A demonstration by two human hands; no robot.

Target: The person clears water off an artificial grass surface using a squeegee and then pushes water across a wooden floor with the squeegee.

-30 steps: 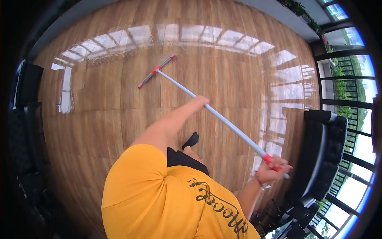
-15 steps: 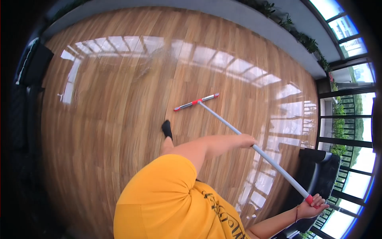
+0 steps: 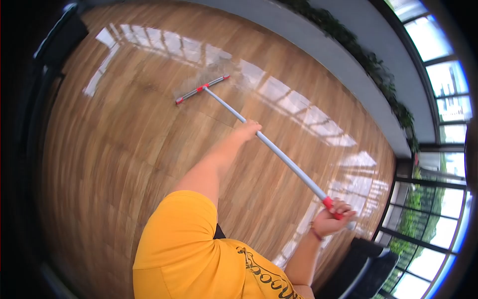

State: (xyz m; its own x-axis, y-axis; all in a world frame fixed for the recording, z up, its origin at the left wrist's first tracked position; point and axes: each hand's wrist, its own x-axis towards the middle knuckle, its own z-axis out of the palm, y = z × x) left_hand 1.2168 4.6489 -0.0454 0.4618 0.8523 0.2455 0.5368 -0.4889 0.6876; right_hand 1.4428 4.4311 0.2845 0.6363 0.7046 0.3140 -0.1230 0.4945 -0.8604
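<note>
My left hand (image 3: 249, 129) is wrapped round the middle of the grey pole (image 3: 291, 164) of a floor squeegee. Near the pole's red end grip (image 3: 328, 202), my right hand (image 3: 334, 219) is closed, with a band on its wrist. At the pole's far end, the squeegee head (image 3: 202, 89), grey with red centre and tips, rests on the wood-look floor (image 3: 124, 149). Wet, cloudy streaks show on the floor just beyond and beside the head.
A low grey wall with green plants (image 3: 371, 62) curves along the far right side. Tall windows (image 3: 443, 199) stand at the right. A black sofa (image 3: 361, 269) is at the lower right, and dark furniture (image 3: 59, 37) lines the left edge.
The squeegee first came back towards me and to the right, then moved out again to the upper left, with both hands on it. My view has turned, and the foot is out of sight.
</note>
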